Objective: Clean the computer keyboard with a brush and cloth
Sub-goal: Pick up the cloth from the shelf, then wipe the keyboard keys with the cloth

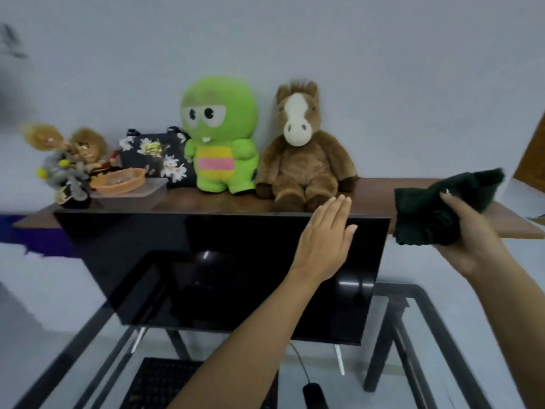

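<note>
Cloth [436,208]: soft, light, bunches easily; best taken as a wad, judging by its folds. Right hand [469,231] grips it, held up right of the monitor [206,267]. Left hand [321,240] flat, fingers straight and together, before the monitor's upper right. Keyboard [159,382] on the glass surface [442,335] below the monitor, untouched

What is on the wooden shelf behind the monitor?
On the shelf: brown horse plush, green plush, floral bag, orange dish and dolls. The monitor hides the shelf's front edge.
</note>
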